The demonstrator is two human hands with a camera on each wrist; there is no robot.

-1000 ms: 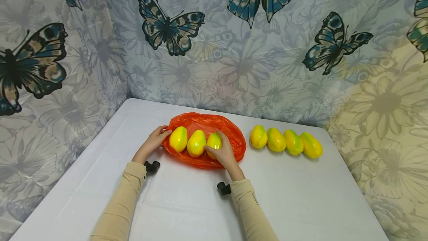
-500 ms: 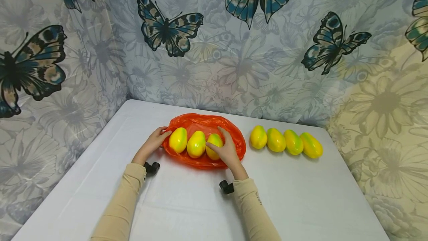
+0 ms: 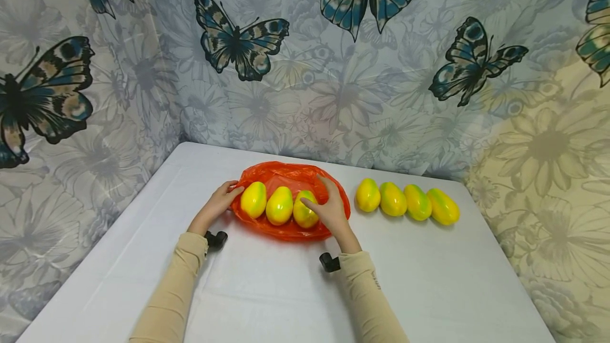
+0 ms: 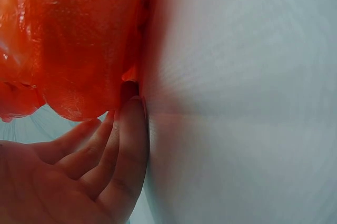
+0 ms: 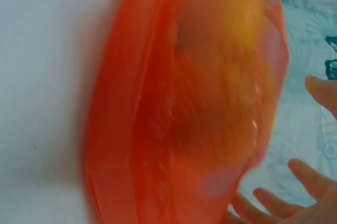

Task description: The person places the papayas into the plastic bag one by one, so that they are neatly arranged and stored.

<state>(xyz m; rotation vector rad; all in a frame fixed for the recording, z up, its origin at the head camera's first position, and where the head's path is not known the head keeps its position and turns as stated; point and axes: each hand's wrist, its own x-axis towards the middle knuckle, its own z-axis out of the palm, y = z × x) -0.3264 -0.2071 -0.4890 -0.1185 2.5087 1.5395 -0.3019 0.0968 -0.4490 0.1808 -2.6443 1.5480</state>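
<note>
An orange-red plastic bag point(image 3: 288, 177) lies spread wide on the white table, with three yellow-green mangoes in a row inside it: a left mango point(image 3: 253, 200), a middle mango point(image 3: 279, 206) and a right mango point(image 3: 305, 218). My left hand point(image 3: 216, 205) rests against the bag's left side; the left wrist view shows its fingers point(image 4: 131, 145) long and straight at the bag's underside. Over the bag's right part, my right hand point(image 3: 334, 210) has thumb and fingers spread beside the right mango, gripping nothing. In the right wrist view the mangoes glow blurred through the bag wall point(image 5: 210, 108).
Several more yellow-green mangoes point(image 3: 393, 199) stand in a row on the table point(image 3: 429, 269), right of the bag. Behind and at the sides hangs cloth point(image 3: 286, 105) printed with flowers and butterflies. A dark camera point(image 3: 330, 262) sits at my right wrist, another point(image 3: 216, 240) at the left.
My right hand has let go of the right mango and moved right, its fingers spreading. The mango stays in the bag. My left hand has kept its place at the bag's left side.
</note>
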